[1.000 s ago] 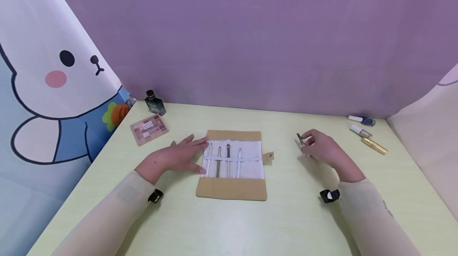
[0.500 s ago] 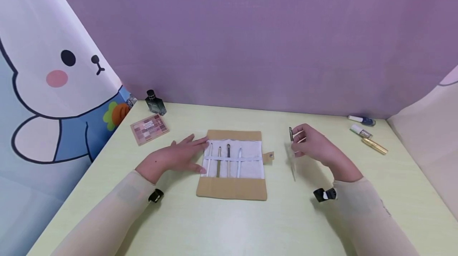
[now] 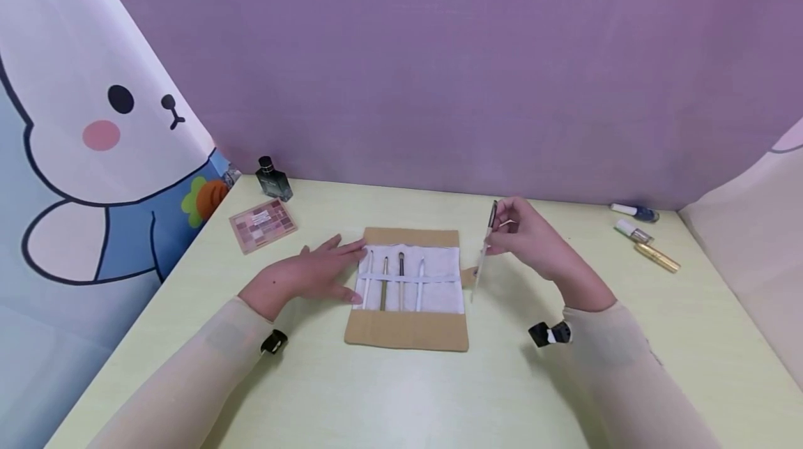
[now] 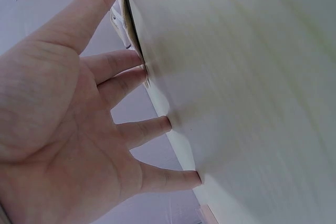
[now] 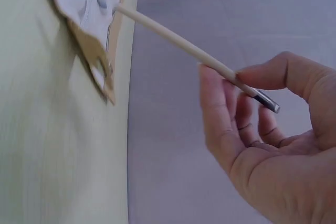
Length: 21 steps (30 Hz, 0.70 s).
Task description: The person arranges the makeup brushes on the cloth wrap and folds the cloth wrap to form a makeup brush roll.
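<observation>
In the head view the brush (image 3: 483, 261) in the right hand (image 3: 527, 243) is thin and smeared, its lower end hard to make out. The right wrist view cuts off the brush roll (image 5: 89, 30) at the top edge and blurs it. The left wrist view cuts off the left hand (image 4: 68, 129) at the left and bottom edges, and the desk (image 4: 247, 77) there is blurred.

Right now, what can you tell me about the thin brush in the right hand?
The slim white-handled makeup brush looks like a pale wooden or plastic stick with a dark metal ferrule near its upper end. The right hand pinches it near that end between thumb and fingers. It hangs tilted above the table, handle tip aimed at the right edge of the open tan fabric brush roll, near its snap tab.
</observation>
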Each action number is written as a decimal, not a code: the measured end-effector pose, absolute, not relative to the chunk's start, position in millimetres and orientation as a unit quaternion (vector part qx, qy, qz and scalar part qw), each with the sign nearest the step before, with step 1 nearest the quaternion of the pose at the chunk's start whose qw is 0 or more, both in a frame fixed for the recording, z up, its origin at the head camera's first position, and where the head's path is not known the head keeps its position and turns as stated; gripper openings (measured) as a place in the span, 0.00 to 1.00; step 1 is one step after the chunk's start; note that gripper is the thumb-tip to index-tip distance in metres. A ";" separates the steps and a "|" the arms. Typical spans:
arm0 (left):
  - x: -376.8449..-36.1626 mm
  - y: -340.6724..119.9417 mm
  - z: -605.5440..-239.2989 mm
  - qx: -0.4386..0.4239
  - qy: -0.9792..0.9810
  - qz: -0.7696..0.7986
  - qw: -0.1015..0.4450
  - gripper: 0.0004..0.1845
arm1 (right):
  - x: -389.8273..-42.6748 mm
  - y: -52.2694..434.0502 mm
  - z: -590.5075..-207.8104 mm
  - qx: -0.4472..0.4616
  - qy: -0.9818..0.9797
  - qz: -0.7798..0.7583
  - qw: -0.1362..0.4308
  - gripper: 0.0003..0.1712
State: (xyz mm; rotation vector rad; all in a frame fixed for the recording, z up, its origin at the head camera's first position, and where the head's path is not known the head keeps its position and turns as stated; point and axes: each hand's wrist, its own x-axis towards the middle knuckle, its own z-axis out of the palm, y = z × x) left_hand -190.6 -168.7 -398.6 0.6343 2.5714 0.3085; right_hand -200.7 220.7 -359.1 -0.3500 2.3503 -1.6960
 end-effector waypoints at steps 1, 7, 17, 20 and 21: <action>-190.7 -168.9 -398.7 0.231 0.937 0.113 0.235 0.54 | -202.5 217.4 -359.5 -0.119 0.797 -0.582 0.104 0.23; -192.1 -169.7 -400.5 0.230 0.937 0.120 0.236 0.54 | -213.4 197.4 -367.9 -0.108 0.787 -0.602 0.076 0.25; -193.0 -170.2 -402.5 0.227 0.937 0.118 0.237 0.54 | -223.8 171.8 -385.7 -0.095 0.777 -0.619 0.064 0.28; -192.8 -170.1 -402.0 0.228 0.937 0.118 0.236 0.54 | -226.3 166.8 -387.8 -0.090 0.780 -0.617 0.062 0.29; -192.7 -170.2 -401.8 0.227 0.937 0.118 0.236 0.54 | -226.9 165.3 -388.5 -0.088 0.781 -0.615 0.062 0.29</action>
